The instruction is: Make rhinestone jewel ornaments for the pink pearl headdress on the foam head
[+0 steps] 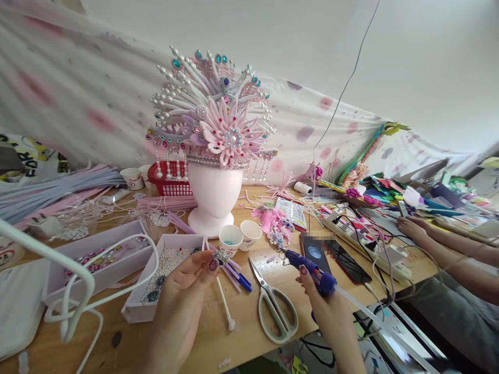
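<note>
My left hand (183, 296) pinches a small silvery, beaded ornament (221, 257) between thumb and fingertips, above the table. In my right hand (329, 311) is a blue hot glue gun (312, 271), its nozzle pointing up and left and a long clear glue stick (370, 311) running out of its back. Between the hands lie open-handled scissors (277, 306) and a white stick (223, 301). Beyond them, a white head-shaped stand (215, 193) wears a headdress (222, 114) of pink petals, pearls and coloured gems. Two paper cups (250, 235) stand at its base, one holding teal beads.
White boxes of pearls (173, 254) and gems (101, 259) sit at left, behind a looping white cable (83, 280). Phones (349, 262) and a crowded power strip (366, 239) lie at right. Another person's forearms (448, 249) rest on the table there. A red basket (167, 182) stands behind.
</note>
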A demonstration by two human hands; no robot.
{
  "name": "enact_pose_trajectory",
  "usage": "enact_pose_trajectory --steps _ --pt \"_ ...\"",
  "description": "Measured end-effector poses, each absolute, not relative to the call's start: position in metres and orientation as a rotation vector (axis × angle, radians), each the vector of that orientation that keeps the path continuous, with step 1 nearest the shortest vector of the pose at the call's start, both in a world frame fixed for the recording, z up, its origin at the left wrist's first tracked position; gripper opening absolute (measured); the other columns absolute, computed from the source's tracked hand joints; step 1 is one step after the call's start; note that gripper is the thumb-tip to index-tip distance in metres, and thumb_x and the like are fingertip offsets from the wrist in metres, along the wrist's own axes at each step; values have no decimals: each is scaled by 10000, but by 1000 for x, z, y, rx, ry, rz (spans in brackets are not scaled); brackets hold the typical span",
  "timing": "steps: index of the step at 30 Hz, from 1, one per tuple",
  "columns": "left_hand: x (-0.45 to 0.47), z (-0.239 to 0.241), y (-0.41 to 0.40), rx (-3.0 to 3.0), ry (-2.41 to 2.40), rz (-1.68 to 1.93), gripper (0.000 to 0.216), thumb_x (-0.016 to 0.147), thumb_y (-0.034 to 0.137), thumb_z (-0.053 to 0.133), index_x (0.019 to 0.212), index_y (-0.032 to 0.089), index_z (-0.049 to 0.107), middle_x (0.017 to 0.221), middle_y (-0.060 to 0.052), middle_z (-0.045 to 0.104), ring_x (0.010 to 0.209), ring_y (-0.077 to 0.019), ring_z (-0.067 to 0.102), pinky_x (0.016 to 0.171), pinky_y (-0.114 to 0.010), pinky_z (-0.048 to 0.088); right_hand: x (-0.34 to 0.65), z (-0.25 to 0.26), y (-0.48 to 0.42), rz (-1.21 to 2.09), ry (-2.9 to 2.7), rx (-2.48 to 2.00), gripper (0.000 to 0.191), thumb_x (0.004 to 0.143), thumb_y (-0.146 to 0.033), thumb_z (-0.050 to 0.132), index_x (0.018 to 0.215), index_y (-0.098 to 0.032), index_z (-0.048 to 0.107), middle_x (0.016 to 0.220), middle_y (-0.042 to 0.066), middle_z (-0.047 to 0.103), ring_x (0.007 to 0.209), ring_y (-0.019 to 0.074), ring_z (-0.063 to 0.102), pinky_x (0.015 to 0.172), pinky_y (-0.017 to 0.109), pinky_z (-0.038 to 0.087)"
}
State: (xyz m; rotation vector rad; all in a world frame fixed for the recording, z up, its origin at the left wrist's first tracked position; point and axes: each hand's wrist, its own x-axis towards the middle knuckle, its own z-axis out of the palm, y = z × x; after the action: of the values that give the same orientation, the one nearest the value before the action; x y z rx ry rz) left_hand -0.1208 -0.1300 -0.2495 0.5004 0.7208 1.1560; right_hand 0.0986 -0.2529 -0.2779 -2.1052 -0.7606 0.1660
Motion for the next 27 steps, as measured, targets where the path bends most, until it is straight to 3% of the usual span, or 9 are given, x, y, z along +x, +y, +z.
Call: enact_pose_trajectory --steps 4,9,12,17,21,25,27 --pt "-125 -246 -130 564 706 1172 425 374 343 1027 705 191 809 712 1 763 655 -100 696 664 -138 589 126 -298 -244 284 -942 -2120 589 798 -741 466 791 -219 739 791 111 761 900 371 712 778 423 542" --pt "-129 -240 -131 621 682 1196 427 352 320 1031 698 202 810 683 7 757 625 -100 688 661 -155 607 126 -300 -233 265 -1033 -2093 475 784 -666 537 768 -233 733 774 83 750 904 349 693 837 424 533" --pt "-128 -236 -134 610 713 1223 445 318 319 1034 681 203 806 661 14 744 626 -97 686 645 -140 605 122 -296 -231 276 -1072 -2069 434 799 -611 555 827 -218 737 858 73 765 868 315 690 785 388 527" --pt "-120 -227 -137 629 738 1206 476 278 330 1034 670 188 804 688 0 761 634 -103 691 654 -150 616 116 -288 -230 291 -1123 -2038 390 835 -563 575 780 -200 706 757 40 735 767 273 672 686 355 505" --pt "-116 -224 -134 642 716 1199 490 262 318 1033 673 178 806 667 -1 755 583 -96 670 603 -146 604 118 -285 -245 337 -1189 -2001 298 789 -459 690 914 -192 729 928 62 756 827 274 691 736 374 537" --pt "-114 -225 -130 651 720 1191 494 268 317 1033 684 174 809 648 0 750 560 -89 660 583 -136 593 129 -292 -278 301 -1186 -2001 406 808 -394 645 1158 -195 701 1080 114 757 990 312 710 784 409 569" --pt "-113 -226 -129 655 714 1187 487 282 315 1033 694 183 812 647 7 749 556 -80 651 569 -122 582 134 -294 -297 144 -1180 -2072 422 806 -425 618 1149 -194 700 1130 142 750 1056 340 698 842 452 565"
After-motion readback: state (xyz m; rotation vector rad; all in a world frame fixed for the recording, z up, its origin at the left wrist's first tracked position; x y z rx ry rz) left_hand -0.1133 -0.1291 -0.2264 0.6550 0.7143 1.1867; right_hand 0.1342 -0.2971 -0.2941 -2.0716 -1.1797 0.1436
